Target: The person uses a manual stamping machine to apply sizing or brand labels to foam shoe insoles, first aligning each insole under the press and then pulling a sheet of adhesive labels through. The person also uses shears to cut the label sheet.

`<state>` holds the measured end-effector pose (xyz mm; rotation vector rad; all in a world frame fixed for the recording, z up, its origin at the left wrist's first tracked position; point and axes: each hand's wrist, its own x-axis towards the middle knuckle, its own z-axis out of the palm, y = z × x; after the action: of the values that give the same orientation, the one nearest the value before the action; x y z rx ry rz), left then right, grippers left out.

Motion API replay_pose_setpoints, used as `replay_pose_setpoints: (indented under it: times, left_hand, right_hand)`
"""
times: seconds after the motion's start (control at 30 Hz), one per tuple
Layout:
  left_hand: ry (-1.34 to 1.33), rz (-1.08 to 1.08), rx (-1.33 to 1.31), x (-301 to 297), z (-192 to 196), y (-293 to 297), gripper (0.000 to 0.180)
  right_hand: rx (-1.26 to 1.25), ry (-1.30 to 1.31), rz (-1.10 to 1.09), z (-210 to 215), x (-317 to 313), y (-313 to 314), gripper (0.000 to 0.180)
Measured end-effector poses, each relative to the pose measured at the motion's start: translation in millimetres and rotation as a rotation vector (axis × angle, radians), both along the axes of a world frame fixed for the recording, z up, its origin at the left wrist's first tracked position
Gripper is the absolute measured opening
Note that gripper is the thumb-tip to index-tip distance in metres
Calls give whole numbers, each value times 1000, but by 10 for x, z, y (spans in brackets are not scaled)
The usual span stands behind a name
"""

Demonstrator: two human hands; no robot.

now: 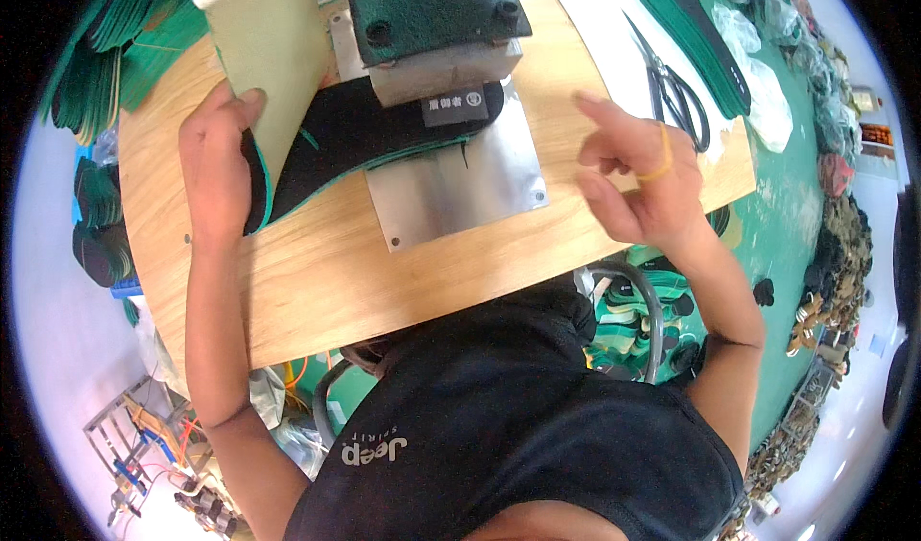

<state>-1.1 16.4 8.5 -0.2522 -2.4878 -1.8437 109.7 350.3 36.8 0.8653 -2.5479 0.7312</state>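
Observation:
A black insole [326, 143] with a green edge and a grey label lies across the table, its labelled end under the press head [446, 76] and over a metal plate [460, 191]. My left hand [216, 152] grips the insole's other end, thumb up against a tall cream panel [269, 52] that hides part of the insole. To the right of the press, my right hand [638, 172] hovers above the wooden table, holding nothing. Its index finger and thumb are apart, the other fingers curled, and a yellow band loops around it.
Black-handled scissors [676, 100] rest on white sheeting at the right, beside a stack of green and black insoles [691, 33]. More insole stacks [125, 37] stand at the far left. Bagged goods [767, 23] line the green floor [782, 224] beyond the wooden table [336, 292].

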Motion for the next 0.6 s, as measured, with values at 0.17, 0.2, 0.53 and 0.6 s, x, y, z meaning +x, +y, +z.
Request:
replay_pose_setpoints:
  times: [0.17,0.2,0.53,0.6]
  left_hand:
    - [-21,-15,41,62,71,64,29]
    - [-13,-22,24,72,77,87,29]
    - [5,-161,43,102,85,122,25]
    - [2,-154,38,106,101,125,25]
  right_hand:
    - [-222,-7,-76,-27,104,286,60]
    - [-219,5,-79,-27,129,298,60]
    - [-44,-333,47,-263,234,-279,28]
    - [21,-372,43,-219,195,-433,24]
